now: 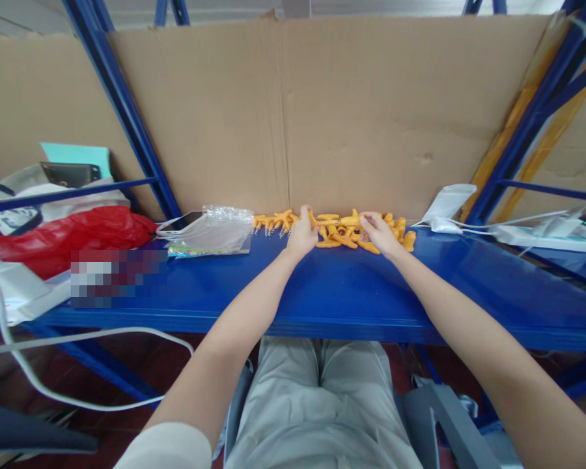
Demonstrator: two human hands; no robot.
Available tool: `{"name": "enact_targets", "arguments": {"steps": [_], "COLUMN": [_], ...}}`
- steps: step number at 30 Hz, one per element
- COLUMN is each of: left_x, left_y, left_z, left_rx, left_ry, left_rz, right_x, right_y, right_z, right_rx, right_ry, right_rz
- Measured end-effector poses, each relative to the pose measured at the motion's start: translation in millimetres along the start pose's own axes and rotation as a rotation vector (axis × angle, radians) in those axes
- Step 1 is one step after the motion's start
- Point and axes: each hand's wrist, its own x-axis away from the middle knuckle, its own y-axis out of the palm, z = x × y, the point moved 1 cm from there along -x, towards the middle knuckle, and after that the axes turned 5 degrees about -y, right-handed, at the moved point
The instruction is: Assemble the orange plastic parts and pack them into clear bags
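Observation:
Small orange plastic figures [343, 238] with stubby limbs lie in a loose pile at the back of the blue shelf. On its left edge, my left hand [303, 233] is closed with an orange figure between thumb and fingers. My right hand [379, 232] reaches into the pile from the right, thumb and fingertips pinched at another orange figure; the exact grip is too small to see well. Left of my left hand, several orange figures [283, 218] with silver chains [269, 232] are lined up along the back.
A clear plastic bag [224, 233] with colourful bits and a white strap sits left of the row. Further left are a red plastic bag [73, 238] and white cables [10, 352]. At right are a white packet [446, 205] and a power strip [547, 236]. Cardboard [371, 124] walls the back.

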Motion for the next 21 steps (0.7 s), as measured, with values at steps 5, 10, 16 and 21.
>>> {"name": "enact_targets", "arguments": {"steps": [5, 10, 16, 21], "left_x": [-2.0, -3.2, -2.8, -2.2], "left_y": [-1.0, -0.8, 0.1, 1.1], "left_z": [-4.7, -6.1, -5.0, -4.3], "left_rx": [-0.018, -0.025, -0.027, -0.029], "left_ry": [-0.036, -0.038, -0.030, -0.014], "left_rz": [0.018, 0.023, -0.001, -0.010], "right_x": [-1.0, 0.2, 0.5, 3.5], "right_y": [-1.2, 1.6, -2.9, -4.5], "right_z": [2.0, 4.3, 5.7, -1.7], "right_rx": [0.014, 0.027, 0.331, 0.541], "right_ry": [-0.019, -0.124, -0.288, -0.356], "right_rz": [0.016, -0.019, 0.020, -0.009]}}
